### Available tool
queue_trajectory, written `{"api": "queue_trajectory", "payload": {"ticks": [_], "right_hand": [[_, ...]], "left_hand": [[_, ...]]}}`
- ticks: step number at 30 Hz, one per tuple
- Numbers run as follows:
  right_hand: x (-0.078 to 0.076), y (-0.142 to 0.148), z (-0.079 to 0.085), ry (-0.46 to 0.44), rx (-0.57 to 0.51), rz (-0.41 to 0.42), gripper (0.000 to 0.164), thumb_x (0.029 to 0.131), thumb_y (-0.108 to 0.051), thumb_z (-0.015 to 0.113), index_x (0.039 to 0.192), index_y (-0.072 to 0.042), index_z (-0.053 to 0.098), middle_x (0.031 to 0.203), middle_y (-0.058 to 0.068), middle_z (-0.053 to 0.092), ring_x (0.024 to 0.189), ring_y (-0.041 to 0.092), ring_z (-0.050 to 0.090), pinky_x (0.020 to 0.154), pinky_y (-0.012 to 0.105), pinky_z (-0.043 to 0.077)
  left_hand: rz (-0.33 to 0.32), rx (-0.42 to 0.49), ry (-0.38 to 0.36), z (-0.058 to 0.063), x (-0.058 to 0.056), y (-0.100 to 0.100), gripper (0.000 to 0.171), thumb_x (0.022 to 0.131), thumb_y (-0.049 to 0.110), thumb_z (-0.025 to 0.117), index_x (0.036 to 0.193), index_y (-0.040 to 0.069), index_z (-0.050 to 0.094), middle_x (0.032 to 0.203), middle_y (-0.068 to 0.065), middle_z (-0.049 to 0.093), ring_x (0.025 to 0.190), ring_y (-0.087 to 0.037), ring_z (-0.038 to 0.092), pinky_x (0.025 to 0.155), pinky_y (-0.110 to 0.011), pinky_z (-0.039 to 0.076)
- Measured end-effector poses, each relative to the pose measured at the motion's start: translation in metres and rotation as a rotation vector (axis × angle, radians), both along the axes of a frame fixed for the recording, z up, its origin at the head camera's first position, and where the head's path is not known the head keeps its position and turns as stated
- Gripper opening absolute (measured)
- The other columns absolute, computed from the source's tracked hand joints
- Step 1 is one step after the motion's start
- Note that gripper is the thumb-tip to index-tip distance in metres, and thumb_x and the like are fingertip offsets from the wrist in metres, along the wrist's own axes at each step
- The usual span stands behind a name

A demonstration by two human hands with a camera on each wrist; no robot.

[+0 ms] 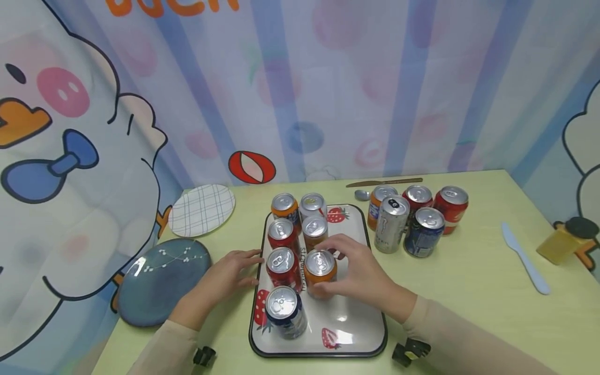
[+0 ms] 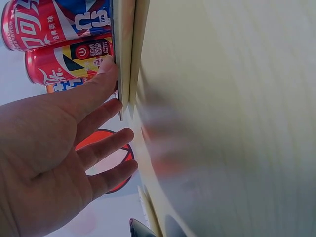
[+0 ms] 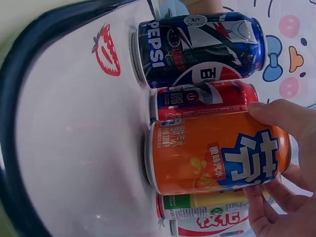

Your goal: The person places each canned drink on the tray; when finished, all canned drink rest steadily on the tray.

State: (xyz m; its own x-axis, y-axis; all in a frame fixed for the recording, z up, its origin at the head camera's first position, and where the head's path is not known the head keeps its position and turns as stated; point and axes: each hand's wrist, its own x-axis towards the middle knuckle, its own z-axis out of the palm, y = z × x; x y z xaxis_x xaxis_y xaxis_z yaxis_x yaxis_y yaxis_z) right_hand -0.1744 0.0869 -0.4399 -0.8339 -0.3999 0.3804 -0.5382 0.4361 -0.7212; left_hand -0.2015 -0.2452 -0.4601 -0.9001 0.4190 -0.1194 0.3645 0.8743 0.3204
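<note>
My right hand (image 1: 353,268) grips an orange soda can (image 1: 321,276) near its top, thumb on one side and fingers on the other. In the right wrist view the orange can (image 3: 212,153) stands on the tray. Beside it are a dark blue Pepsi can (image 3: 197,49) and a red can (image 3: 207,98). The white tray (image 1: 356,323) with strawberry prints holds several cans in two columns. At the tray's left edge is my left hand (image 1: 229,276), fingers spread and holding nothing. In the left wrist view its fingertips (image 2: 106,64) are by the tray's side, near red cola cans (image 2: 64,59).
Right of the tray stand several more cans, among them a silver can (image 1: 391,224) and a dark blue can (image 1: 424,232). A blue plate (image 1: 164,291) and a checked plate (image 1: 201,211) lie left. Farther right are a pale blue knife (image 1: 525,258) and a yellow jar (image 1: 564,245).
</note>
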Motion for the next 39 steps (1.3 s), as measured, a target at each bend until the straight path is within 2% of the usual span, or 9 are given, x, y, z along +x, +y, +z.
{"api": "queue_trajectory", "payload": {"ticks": [6,12,17,19,23,26,31,35,39], "right_hand": [[0.0,-0.003,-0.004,-0.011,0.023,0.004,0.067,0.067,-0.026,0.098,0.126,-0.018,0.067,0.126,-0.005,0.067,0.111,0.011,0.066,0.091,0.037,0.061],[0.007,0.015,0.007,-0.049,0.062,-0.009,0.074,0.07,-0.032,0.097,0.135,-0.02,0.065,0.138,-0.005,0.064,0.126,0.018,0.063,0.103,0.045,0.057],[0.009,0.052,0.012,0.103,0.088,-0.089,0.069,0.072,-0.026,0.097,0.133,-0.019,0.067,0.138,0.0,0.065,0.128,0.025,0.063,0.104,0.049,0.056],[0.006,0.069,0.012,0.181,0.091,-0.137,0.066,0.071,-0.022,0.097,0.13,-0.017,0.069,0.135,0.003,0.066,0.126,0.026,0.063,0.106,0.041,0.056],[-0.002,0.107,0.012,0.29,0.118,-0.236,0.063,0.068,-0.011,0.097,0.124,-0.012,0.071,0.13,0.006,0.067,0.122,0.028,0.062,0.11,0.011,0.041],[-0.008,0.133,0.013,0.334,0.151,-0.296,0.063,0.066,-0.004,0.096,0.123,-0.008,0.07,0.127,0.01,0.066,0.12,0.03,0.061,0.102,0.003,0.035],[-0.017,0.166,0.011,0.347,0.186,-0.382,0.063,0.066,-0.004,0.096,0.123,-0.005,0.069,0.128,0.014,0.064,0.117,0.035,0.058,0.082,0.026,0.046],[-0.027,0.18,0.007,0.296,0.185,-0.412,0.067,0.066,-0.006,0.097,0.126,-0.003,0.067,0.129,0.02,0.061,0.113,0.039,0.056,0.083,0.046,0.048],[-0.034,0.186,0.003,0.206,0.21,-0.423,0.073,0.068,-0.014,0.098,0.131,-0.001,0.064,0.126,0.023,0.062,0.101,0.039,0.064,0.078,0.052,0.054]], "left_hand": [[0.008,-0.007,-0.006,-0.002,-0.001,-0.001,0.055,0.09,0.031,0.08,0.142,0.019,0.065,0.156,-0.008,0.053,0.144,-0.036,0.05,0.117,-0.057,0.044],[0.01,-0.01,-0.005,-0.003,0.0,0.0,0.056,0.09,0.033,0.08,0.143,0.019,0.064,0.157,-0.007,0.053,0.144,-0.035,0.049,0.117,-0.056,0.043],[0.004,-0.002,0.002,-0.001,0.0,-0.001,0.056,0.09,0.032,0.08,0.142,0.019,0.064,0.156,-0.007,0.053,0.144,-0.035,0.05,0.117,-0.056,0.044],[-0.001,-0.001,0.01,-0.001,0.0,-0.001,0.056,0.09,0.032,0.081,0.142,0.019,0.065,0.156,-0.007,0.054,0.143,-0.036,0.05,0.117,-0.057,0.044],[0.0,0.004,0.01,-0.001,0.0,-0.002,0.056,0.09,0.032,0.08,0.142,0.018,0.065,0.156,-0.007,0.054,0.143,-0.036,0.05,0.117,-0.057,0.044],[0.004,0.011,0.004,-0.001,0.0,-0.001,0.056,0.09,0.032,0.08,0.142,0.019,0.065,0.156,-0.007,0.054,0.144,-0.035,0.05,0.117,-0.057,0.044],[0.006,0.008,0.0,-0.001,0.0,0.0,0.056,0.09,0.032,0.081,0.142,0.019,0.065,0.156,-0.006,0.054,0.143,-0.035,0.05,0.117,-0.057,0.044],[-0.011,0.007,0.026,-0.003,0.0,-0.003,0.055,0.09,0.032,0.081,0.141,0.018,0.065,0.155,-0.008,0.055,0.142,-0.036,0.051,0.116,-0.057,0.045],[-0.023,0.016,0.041,-0.004,0.0,-0.004,0.054,0.09,0.031,0.08,0.141,0.016,0.066,0.154,-0.009,0.055,0.141,-0.037,0.052,0.116,-0.057,0.045]]}}
